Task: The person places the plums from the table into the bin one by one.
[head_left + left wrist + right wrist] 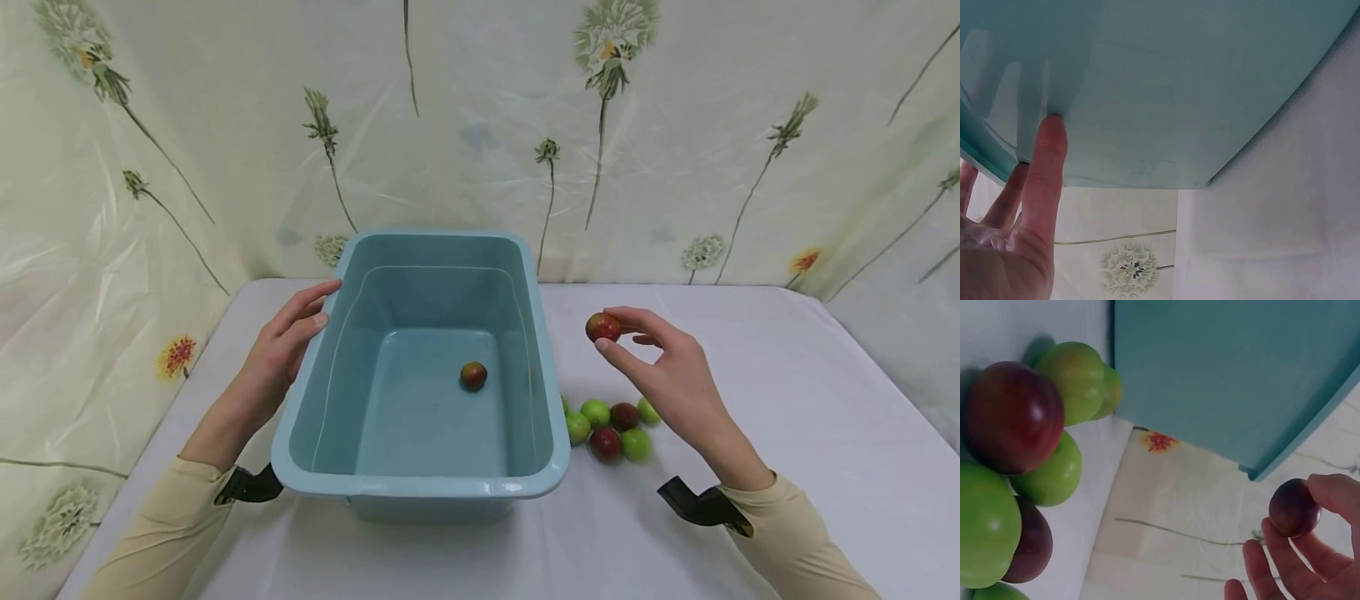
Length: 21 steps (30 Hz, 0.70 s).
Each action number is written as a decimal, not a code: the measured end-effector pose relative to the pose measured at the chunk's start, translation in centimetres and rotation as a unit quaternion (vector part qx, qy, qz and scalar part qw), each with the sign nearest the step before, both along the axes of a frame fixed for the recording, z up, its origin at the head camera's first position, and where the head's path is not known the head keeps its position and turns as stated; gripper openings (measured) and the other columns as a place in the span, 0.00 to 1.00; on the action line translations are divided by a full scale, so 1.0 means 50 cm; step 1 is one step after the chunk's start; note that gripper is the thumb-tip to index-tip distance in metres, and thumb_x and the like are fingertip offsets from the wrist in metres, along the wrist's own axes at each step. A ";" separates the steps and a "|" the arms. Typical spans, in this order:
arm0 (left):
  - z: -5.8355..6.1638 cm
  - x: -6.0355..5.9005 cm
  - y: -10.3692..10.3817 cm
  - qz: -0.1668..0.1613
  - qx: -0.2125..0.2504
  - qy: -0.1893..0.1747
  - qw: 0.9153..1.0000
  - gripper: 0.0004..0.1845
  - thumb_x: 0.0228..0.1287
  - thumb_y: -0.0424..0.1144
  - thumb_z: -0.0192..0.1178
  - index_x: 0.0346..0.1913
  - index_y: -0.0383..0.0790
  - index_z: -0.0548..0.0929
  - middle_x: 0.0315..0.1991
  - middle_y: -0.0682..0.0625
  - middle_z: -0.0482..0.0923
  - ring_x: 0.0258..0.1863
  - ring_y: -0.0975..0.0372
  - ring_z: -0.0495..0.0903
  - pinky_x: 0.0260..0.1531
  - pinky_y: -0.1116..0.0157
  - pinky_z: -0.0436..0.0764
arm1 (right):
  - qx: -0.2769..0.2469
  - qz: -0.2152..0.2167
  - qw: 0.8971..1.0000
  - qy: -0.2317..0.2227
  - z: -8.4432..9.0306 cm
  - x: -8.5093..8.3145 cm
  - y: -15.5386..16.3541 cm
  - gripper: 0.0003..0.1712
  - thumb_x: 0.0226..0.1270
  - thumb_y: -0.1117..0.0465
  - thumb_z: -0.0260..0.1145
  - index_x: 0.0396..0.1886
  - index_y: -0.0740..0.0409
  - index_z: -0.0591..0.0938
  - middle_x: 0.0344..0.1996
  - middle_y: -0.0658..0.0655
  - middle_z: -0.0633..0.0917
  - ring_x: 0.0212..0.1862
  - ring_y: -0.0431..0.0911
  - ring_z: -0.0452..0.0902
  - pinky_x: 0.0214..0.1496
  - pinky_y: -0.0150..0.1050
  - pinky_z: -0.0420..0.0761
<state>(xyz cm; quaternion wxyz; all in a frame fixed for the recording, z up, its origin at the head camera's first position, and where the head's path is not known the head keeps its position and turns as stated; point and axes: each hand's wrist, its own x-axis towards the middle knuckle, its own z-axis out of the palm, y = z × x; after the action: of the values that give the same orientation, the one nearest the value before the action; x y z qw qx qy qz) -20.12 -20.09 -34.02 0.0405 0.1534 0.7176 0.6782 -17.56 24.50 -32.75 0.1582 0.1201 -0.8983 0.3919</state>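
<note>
Right hand (667,367) pinches a plum (603,327) just right of the tub (420,487); left hand (288,346), fingers straight, touches its left wall

Red plum (603,326) pinched in right hand (667,367), right of blue tub (551,400).
</note>
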 end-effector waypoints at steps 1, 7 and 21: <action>0.000 0.000 0.000 0.000 0.000 0.000 1.000 0.24 0.78 0.48 0.46 0.73 0.55 0.65 0.69 0.46 0.60 0.54 0.55 0.76 0.42 0.63 0.81 | -0.003 0.000 1.000 0.003 0.001 -0.001 -0.002 0.23 0.69 0.49 0.66 0.61 0.50 0.79 0.49 0.51 0.83 0.53 0.46 0.74 0.55 0.49 0.69; -0.004 -0.002 0.000 0.000 -0.001 0.000 1.000 0.24 0.78 0.48 0.45 0.73 0.55 0.64 0.69 0.46 0.60 0.55 0.55 0.75 0.44 0.63 0.81 | -0.020 0.001 0.999 0.028 0.010 -0.005 -0.013 0.22 0.69 0.51 0.66 0.61 0.49 0.79 0.49 0.48 0.83 0.52 0.39 0.73 0.53 0.38 0.70; 0.001 -0.001 0.003 0.002 0.000 -0.002 1.000 0.25 0.78 0.48 0.46 0.74 0.54 0.64 0.68 0.46 0.61 0.55 0.54 0.74 0.43 0.63 0.81 | -0.079 0.062 0.992 0.078 0.045 -0.026 -0.067 0.21 0.67 0.58 0.68 0.60 0.49 0.81 0.48 0.46 0.83 0.51 0.40 0.75 0.54 0.36 0.71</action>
<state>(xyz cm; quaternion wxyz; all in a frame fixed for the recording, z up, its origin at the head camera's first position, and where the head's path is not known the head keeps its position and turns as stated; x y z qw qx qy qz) -20.18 -19.96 -33.97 0.0400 0.1506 0.7176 0.6788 -18.88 21.12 -30.51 0.2122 0.1930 -0.8404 0.4598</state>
